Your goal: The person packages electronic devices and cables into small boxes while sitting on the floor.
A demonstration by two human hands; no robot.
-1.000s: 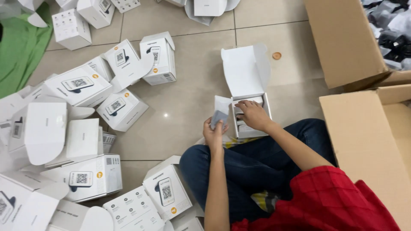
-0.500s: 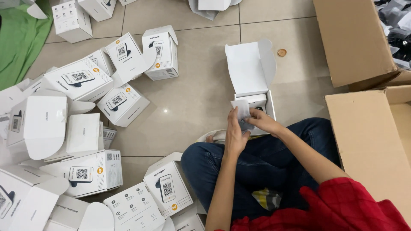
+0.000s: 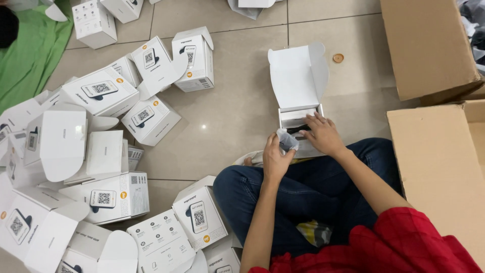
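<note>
Pinched in the left hand [image 3: 275, 161] is a small greyish bundle [image 3: 288, 140], seemingly a plastic-wrapped part, held just at the near-left corner of the open white box [image 3: 303, 119]. The right hand [image 3: 323, 135] lies flat over the box's mouth, fingers spread and pressing down on what looks like a dark item inside; it clamps nothing, as far as I can tell. The box stands on the tiled floor [image 3: 242, 106] just beyond the person's crossed legs, its tall lid flap [image 3: 297, 76] upright.

To do this step well, I judge the right hand should steady the box while the left feeds the bundle in beside the dark item, keeping the flap clear.

Largest of the packages, two brown cardboard cartons sit at the floor's right edge: one [image 3: 429, 45] in the far right corner, another [image 3: 439, 167] beside the person's right arm. A green cloth [image 3: 30, 55] covers the far left corner. Across the left half lies a heap of white boxes [image 3: 96, 151], some shut, some with flaps open, several bearing a square black-and-white code, a device picture and a small orange dot. One such shut box [image 3: 199, 217] touches the left knee. A small round tan disc [image 3: 338, 58] lies just beyond the flap.
</note>
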